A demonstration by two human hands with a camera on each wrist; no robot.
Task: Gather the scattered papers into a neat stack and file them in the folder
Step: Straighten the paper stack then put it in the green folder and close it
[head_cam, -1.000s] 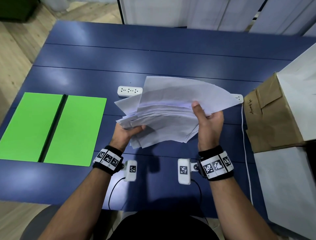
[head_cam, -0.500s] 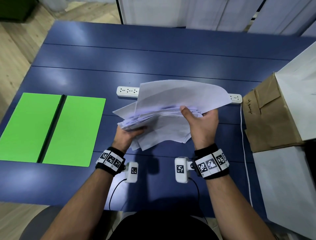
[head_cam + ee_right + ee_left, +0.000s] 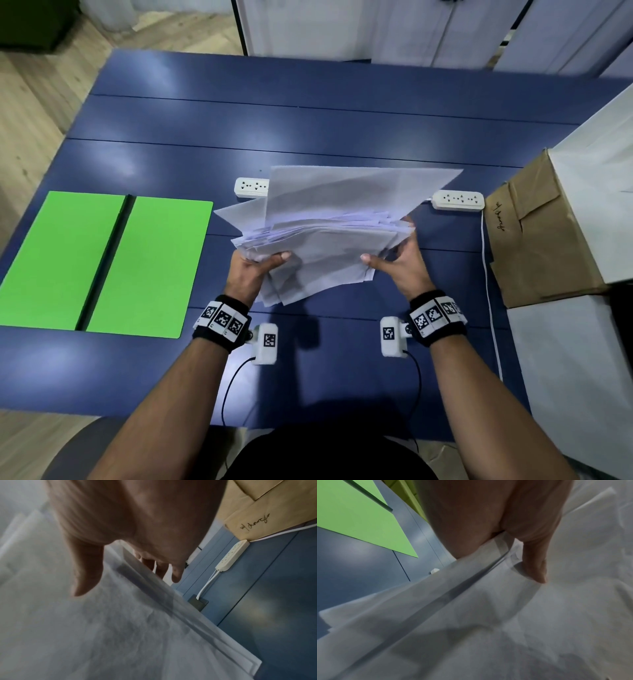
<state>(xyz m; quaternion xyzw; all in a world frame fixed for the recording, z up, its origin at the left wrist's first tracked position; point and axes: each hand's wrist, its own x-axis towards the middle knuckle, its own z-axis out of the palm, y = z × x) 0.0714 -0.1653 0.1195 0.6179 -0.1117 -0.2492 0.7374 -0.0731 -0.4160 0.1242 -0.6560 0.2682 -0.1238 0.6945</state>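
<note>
A loose, uneven bundle of white papers (image 3: 329, 219) hangs above the blue table (image 3: 308, 120), held between both hands. My left hand (image 3: 263, 263) grips its lower left corner, thumb (image 3: 536, 561) on the front sheet and fingers hidden behind. My right hand (image 3: 390, 246) holds the right edge, with the thumb (image 3: 85, 574) on the front sheet and the fingers behind the bundle. Sheet corners stick out at the left and bottom, and one big sheet stands up at the back. The open green folder (image 3: 102, 260) lies flat on the table to the left.
A white power strip (image 3: 458, 200) lies behind the papers, its other end (image 3: 251, 187) showing at the left, and its cord runs down the right side. A brown-paper-wrapped box (image 3: 541, 233) and white boxes (image 3: 575, 370) stand at the right edge.
My right hand has slid from the top middle of the bundle down to its right edge. The papers have dropped a little and spread flatter. The left hand keeps its grip.
</note>
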